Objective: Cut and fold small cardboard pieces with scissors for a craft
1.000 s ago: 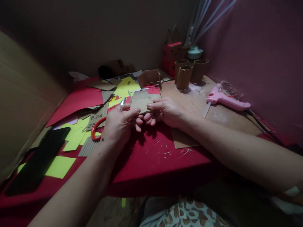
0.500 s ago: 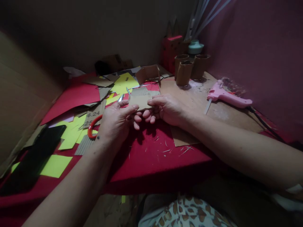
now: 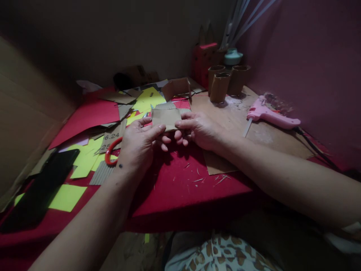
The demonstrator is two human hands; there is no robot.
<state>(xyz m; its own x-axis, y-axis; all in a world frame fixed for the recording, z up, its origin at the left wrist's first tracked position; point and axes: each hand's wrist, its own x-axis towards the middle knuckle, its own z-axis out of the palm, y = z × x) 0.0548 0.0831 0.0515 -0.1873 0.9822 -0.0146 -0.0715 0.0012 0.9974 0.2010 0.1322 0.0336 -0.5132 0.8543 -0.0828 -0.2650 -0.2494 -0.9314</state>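
A small rectangular piece of cardboard [image 3: 166, 119] is held up between my two hands over the table. My left hand [image 3: 142, 137] is closed on its left end, thumb on the near face. At the opposite end my right hand [image 3: 197, 130] pinches it between thumb and fingers. Under my left wrist lie orange-handled scissors [image 3: 109, 152], their blades mostly hidden by the hand. Beyond the held piece are scraps of corrugated cardboard [image 3: 165, 106] and yellow paper [image 3: 148, 98].
Right of my hands, a pink glue gun [image 3: 272, 114] rests on a cardboard sheet [image 3: 259, 139], near several cardboard tubes [image 3: 220, 88]. To the left lie a black phone-like slab [image 3: 42, 188], red paper [image 3: 87, 116] and yellow pieces [image 3: 67, 197]. Thin shavings litter the red tablecloth [image 3: 175, 195].
The cardboard piece has tilted so that more of its flat face shows, and its top edge sits higher. Both hands keep hold, with fingers slightly shifted.
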